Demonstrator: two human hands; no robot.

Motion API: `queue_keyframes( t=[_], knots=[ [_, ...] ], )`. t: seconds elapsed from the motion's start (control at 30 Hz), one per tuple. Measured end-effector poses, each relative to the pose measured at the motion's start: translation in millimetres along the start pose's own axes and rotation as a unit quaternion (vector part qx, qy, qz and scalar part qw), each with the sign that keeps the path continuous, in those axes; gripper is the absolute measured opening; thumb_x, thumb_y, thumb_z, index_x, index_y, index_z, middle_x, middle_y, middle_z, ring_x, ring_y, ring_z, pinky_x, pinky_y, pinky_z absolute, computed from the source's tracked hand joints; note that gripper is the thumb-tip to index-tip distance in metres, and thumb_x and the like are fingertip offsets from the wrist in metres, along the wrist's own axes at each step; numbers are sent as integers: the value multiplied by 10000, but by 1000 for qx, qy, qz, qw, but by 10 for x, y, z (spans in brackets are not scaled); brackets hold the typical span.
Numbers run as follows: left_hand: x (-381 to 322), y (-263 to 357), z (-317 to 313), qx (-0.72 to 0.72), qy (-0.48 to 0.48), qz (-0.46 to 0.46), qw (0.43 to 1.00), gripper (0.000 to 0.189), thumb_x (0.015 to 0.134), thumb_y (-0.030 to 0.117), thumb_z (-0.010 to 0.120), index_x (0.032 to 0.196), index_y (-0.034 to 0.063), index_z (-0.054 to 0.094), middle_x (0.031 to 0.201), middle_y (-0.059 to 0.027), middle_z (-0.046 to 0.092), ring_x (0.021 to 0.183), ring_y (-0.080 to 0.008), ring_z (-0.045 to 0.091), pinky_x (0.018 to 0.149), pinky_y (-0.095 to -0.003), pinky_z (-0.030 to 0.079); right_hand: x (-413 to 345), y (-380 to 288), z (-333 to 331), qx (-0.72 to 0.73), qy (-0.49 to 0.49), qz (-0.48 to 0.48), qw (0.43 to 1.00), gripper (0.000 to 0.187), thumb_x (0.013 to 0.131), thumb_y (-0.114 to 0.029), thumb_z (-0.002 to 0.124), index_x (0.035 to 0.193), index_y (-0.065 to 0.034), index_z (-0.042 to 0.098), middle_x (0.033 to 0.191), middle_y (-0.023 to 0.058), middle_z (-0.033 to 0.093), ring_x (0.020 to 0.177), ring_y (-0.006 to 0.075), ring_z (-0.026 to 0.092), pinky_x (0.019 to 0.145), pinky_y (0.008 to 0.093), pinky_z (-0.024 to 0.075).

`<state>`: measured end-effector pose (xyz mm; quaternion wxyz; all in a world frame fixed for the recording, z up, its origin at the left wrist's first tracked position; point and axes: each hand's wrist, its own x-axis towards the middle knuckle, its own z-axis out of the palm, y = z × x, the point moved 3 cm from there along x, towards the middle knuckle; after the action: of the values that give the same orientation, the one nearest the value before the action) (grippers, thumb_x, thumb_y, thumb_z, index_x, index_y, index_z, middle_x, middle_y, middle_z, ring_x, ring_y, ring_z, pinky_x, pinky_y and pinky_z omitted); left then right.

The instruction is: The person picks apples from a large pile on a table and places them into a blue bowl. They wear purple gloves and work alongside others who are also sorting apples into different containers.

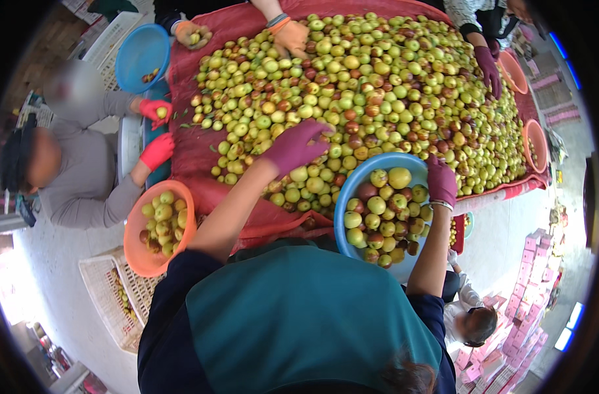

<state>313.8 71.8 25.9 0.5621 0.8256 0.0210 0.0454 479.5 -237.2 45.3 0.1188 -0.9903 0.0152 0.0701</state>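
My left hand (299,147), in a purple glove, reaches over a broad heap of green and reddish-brown jujubes (373,93). Its fingers are bent and parted, and I see no fruit between them. At the right rim of a blue plastic basin (345,197) is my right hand (441,181), gloved in the same purple. Its fingertips lie against the heap's near edge; whether they grip the rim or a fruit cannot be made out. Larger jujubes (385,212) partly fill the basin, which stands against my front. Red cloth (191,147) lies under the heap.
To my left stands an orange basin (132,246) of jujubes, above white plastic crates (100,276). A co-worker's red gloves (156,150) are at the left edge. Orange gloves (289,38) and another purple glove (487,74) work across the heap. Pink boxes (521,295) are stacked at right.
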Motion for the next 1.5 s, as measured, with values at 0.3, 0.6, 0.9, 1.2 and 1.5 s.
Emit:
queue_keyframes(
  t=[0.3, 0.6, 0.9, 1.2, 1.5],
  knots=[
    [1823, -10, 794, 382, 11, 110, 917, 260, 731, 135, 608, 988, 114, 643, 1090, -85, 572, 1034, -310, 505, 859, -420, 465, -92, -93, -86, -5, -3, -19, 1000, 500, 884, -516, 370, 1066, -150, 659, 995, 177, 642, 954, 358, 594, 831, 433, 451],
    [1194, -373, 410, 253, 42, 43, 966, 248, 768, 276, 624, 876, 77, 521, 900, -141, 538, 872, -309, 547, 756, -422, 453, -68, -86, -68, -14, -21, -10, 1000, 504, 887, -510, 355, 1087, -154, 650, 1010, 172, 640, 959, 349, 594, 841, 424, 448],
    [2037, -362, 114, 259, 82, 30, 962, 262, 859, 163, 488, 1066, 67, 619, 1060, -169, 610, 985, -333, 580, 847, -402, 461, -60, -87, -63, -11, -20, -7, 1000, 506, 884, -515, 373, 1076, -141, 655, 1004, 166, 646, 965, 347, 594, 840, 423, 451],
    [2277, -495, 43, 382, -187, -150, 892, 378, 784, 385, 600, 1010, 82, 603, 1018, -134, 630, 892, -276, 614, 798, -392, 483, -67, -85, -67, 1, -22, -13, 1000, 531, 883, -530, 374, 1068, -120, 657, 994, 173, 647, 956, 348, 598, 837, 425, 454],
    [2335, -241, -42, 136, 73, -13, 988, 261, 817, 236, 555, 1041, 135, 642, 818, -122, 645, 837, -295, 620, 792, -377, 485, -85, -120, -105, -3, -30, -11, 999, 508, 892, -509, 378, 1047, -119, 664, 964, 171, 653, 928, 355, 602, 817, 434, 457]
  ],
)
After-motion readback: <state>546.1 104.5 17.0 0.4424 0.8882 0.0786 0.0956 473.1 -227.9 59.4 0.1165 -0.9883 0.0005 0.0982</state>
